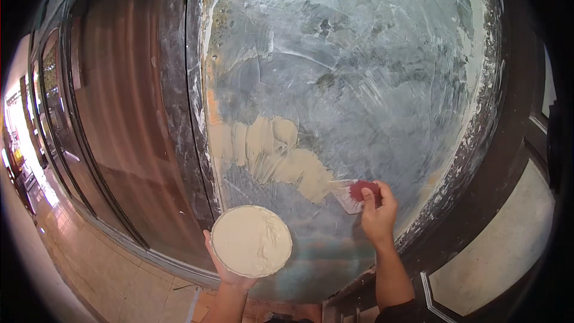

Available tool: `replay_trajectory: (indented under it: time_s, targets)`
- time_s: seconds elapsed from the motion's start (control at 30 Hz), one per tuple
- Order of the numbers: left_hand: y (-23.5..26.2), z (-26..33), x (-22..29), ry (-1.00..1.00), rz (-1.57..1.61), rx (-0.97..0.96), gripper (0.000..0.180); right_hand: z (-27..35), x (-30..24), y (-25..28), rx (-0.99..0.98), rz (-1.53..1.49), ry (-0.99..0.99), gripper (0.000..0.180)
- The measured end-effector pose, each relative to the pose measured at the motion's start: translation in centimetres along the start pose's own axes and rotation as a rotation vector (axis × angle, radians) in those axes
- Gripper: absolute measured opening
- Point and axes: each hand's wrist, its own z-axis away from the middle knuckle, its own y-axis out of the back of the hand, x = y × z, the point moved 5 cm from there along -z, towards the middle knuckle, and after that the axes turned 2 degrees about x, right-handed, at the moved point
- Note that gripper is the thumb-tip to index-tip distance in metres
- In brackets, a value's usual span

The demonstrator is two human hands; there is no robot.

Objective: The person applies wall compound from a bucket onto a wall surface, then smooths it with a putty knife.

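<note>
My left hand (232, 277) grasps the tub (289, 254) from below, thumb against its side, other fingers hidden; cream paste (242, 242) sits near the rim. Farther up, my right hand (379, 212) clasps the red-handled spreader (362, 191) between thumb and fingers. Left of those fingers, a cream patch (272, 149) already covers some wall (371, 96); above them it stays mostly grey, so I judge much uncoated.
</note>
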Motion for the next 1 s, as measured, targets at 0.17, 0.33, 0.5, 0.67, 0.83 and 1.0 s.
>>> replay_trajectory:
  time_s: [0.17,0.33,0.5,0.67,0.83,1.0]
  targets:
    - [0.2,0.0,0.0,-0.017,0.003,0.012,0.088,1.0,0.0,-0.1,-0.026,-0.039,0.020,0.023]
    - [0.1,0.1,-0.1,0.002,0.003,-0.001,0.088,1.0,0.0,-1.1,-0.056,0.096,0.078,0.021]
    - [0.5,0.4,0.2,-0.025,-0.012,0.051,0.087,-0.9,-0.6,0.7,0.032,-0.037,0.006,0.022]
    - [0.4,0.8,0.1,0.006,0.006,0.000,0.087,1.5,0.6,-0.2,-0.032,-0.019,0.005,0.023]
    - [0.2,0.8,0.3,-0.015,-0.028,-0.003,0.087,1.3,0.7,-0.8,-0.054,0.076,0.069,0.024]
    - [1.0,1.0,0.3,-0.028,-0.026,-0.012,0.088,-0.7,-0.4,0.5,0.035,-0.073,-0.028,0.027]
